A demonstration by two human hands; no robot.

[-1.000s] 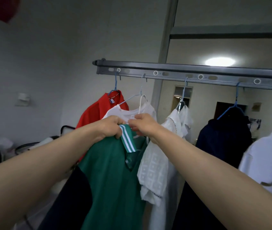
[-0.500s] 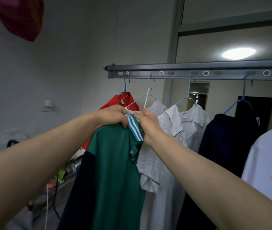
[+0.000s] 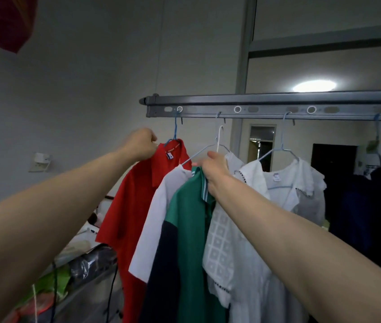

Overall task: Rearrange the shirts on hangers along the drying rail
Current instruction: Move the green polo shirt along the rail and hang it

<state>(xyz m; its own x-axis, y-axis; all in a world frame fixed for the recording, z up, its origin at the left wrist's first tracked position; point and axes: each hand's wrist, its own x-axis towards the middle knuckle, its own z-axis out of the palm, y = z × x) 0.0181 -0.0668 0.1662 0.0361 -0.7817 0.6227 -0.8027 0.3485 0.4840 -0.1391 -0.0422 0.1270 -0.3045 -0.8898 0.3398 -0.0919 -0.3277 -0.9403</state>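
A grey drying rail (image 3: 278, 106) runs across the upper right. At its left end a red polo shirt (image 3: 136, 201) hangs on a blue hanger, and my left hand (image 3: 141, 144) grips the shirt's collar and shoulder. My right hand (image 3: 215, 170) grips the collar of a green and navy polo shirt (image 3: 185, 241), held up below the rail. Between those two shirts hangs a white shirt (image 3: 152, 231) on a wire hanger whose white hook reaches up towards the rail. Right of my hand hangs a white lace blouse (image 3: 285, 183), then a dark garment (image 3: 366, 206).
A grey post (image 3: 243, 54) rises behind the rail. Bags and cables (image 3: 75, 269) lie piled on a surface at lower left. A red cloth (image 3: 3, 19) hangs at the top left corner. A wall fitting (image 3: 39, 160) sits on the left wall.
My left hand let go of the green shirt's collar and moved up and left onto the red shirt. My right hand still holds the green shirt, now raised nearer the rail.
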